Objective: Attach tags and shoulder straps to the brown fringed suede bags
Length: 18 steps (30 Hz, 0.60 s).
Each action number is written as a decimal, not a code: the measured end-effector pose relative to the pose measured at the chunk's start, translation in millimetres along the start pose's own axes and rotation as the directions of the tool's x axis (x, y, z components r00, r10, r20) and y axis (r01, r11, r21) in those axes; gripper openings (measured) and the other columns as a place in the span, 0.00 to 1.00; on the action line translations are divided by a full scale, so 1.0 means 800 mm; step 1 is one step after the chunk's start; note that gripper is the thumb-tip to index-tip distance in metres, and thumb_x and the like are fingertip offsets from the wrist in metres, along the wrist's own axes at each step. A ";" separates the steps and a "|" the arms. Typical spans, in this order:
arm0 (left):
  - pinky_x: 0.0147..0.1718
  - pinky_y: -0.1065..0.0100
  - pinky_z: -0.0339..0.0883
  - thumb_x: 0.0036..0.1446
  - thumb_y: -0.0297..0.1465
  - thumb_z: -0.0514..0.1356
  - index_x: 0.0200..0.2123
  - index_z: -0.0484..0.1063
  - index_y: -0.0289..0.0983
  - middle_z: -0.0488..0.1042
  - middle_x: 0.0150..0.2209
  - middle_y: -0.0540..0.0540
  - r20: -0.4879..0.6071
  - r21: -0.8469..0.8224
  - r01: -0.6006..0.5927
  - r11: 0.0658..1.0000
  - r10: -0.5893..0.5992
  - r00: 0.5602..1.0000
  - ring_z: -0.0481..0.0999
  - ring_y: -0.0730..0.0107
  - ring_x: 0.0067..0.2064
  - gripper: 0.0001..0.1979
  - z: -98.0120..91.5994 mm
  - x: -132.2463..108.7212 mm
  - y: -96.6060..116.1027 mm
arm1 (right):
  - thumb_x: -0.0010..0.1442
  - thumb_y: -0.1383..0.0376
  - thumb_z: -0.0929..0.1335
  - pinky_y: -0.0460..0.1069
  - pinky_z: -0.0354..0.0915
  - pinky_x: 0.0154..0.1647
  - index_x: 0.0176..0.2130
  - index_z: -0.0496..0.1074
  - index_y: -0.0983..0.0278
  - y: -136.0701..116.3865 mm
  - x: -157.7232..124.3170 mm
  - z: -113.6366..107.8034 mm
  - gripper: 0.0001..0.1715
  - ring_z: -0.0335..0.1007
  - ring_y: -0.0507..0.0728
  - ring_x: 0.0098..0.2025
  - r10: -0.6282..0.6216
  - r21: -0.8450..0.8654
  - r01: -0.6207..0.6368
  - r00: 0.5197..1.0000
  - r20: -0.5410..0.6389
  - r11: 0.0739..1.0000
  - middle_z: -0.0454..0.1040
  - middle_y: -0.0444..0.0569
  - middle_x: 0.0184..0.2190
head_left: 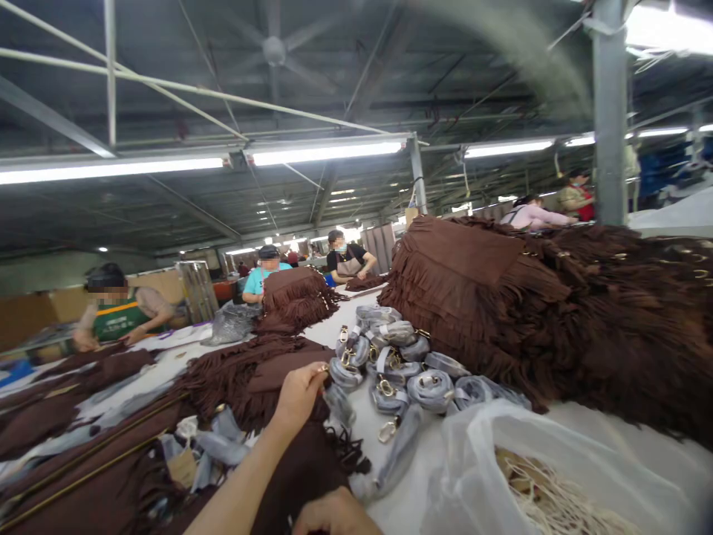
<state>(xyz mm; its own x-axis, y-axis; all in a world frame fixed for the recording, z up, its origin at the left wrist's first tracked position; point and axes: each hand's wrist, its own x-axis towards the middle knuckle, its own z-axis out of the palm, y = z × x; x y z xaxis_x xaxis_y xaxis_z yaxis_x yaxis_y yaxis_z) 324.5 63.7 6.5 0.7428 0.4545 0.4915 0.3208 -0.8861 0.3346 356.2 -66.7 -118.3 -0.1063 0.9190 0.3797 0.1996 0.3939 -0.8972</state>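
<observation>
My left hand (298, 394) is closed in a pinch above a brown fringed suede piece (306, 475), with a small gold metal piece (324, 368) at the fingertips. Just right of it lies a grey strap in clear plastic (338, 407); whether it joins the metal piece I cannot tell. At the bottom edge my right hand (336, 514) is curled over the brown piece, partly cut off, and what its fingers hold is hidden. Coiled grey plastic-wrapped straps (431, 390) with gold clasps (385, 386) are heaped on the white table (356, 377) beyond both hands.
A tall stack of brown fringed pieces (462, 260) rises at the right. Nearer stands a clear plastic bag (468, 461) holding pale cords (546, 490). More brown pieces (89, 490) with gold zips spread leftward. Several people work farther back, one in a green apron (119, 321).
</observation>
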 end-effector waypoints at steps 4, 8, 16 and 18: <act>0.38 0.68 0.67 0.61 0.37 0.51 0.32 0.76 0.35 0.77 0.32 0.44 -0.091 -0.158 0.074 0.985 -0.089 0.992 0.75 0.63 0.36 0.17 -0.049 -0.073 -0.028 | 0.48 0.56 0.71 0.41 0.51 0.17 0.27 0.74 0.65 -0.036 -0.005 0.008 0.14 0.57 0.46 0.17 0.234 0.327 -0.196 0.969 -0.079 0.924 0.69 0.40 0.17; 0.45 0.64 0.66 0.58 0.40 0.55 0.33 0.76 0.36 0.77 0.39 0.43 -0.173 -0.504 0.185 0.844 -0.308 0.935 0.75 0.59 0.43 0.15 -0.063 -0.140 -0.040 | 0.45 0.48 0.71 0.41 0.46 0.11 0.27 0.70 0.65 -0.054 -0.005 0.016 0.22 0.51 0.45 0.12 0.312 0.433 -0.254 0.948 -0.067 0.865 0.66 0.38 0.15; 0.45 0.64 0.65 0.58 0.36 0.57 0.34 0.76 0.37 0.78 0.35 0.46 -0.125 -0.615 0.214 0.759 -0.362 0.924 0.76 0.60 0.40 0.11 -0.027 -0.171 -0.012 | 0.48 0.56 0.69 0.40 0.45 0.11 0.23 0.69 0.64 -0.057 -0.007 0.021 0.13 0.49 0.44 0.11 0.341 0.498 -0.233 0.930 -0.137 0.835 0.62 0.36 0.11; 0.44 0.66 0.65 0.58 0.35 0.56 0.34 0.75 0.38 0.78 0.35 0.46 -0.116 -0.584 0.200 0.787 -0.325 0.939 0.76 0.61 0.40 0.10 -0.024 -0.169 -0.003 | 0.47 0.57 0.69 0.40 0.45 0.10 0.23 0.69 0.64 -0.058 -0.006 0.019 0.13 0.49 0.44 0.10 0.349 0.511 -0.240 0.928 -0.129 0.826 0.62 0.36 0.10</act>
<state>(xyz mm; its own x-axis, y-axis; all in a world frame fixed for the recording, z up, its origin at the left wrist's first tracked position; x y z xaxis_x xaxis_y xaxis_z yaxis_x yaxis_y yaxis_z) 212.2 6.4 -45.5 0.5248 0.7249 0.4463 0.0574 -0.5532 0.8310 332.4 -90.1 -81.7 0.0967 0.9930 0.0682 -0.3074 0.0950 -0.9468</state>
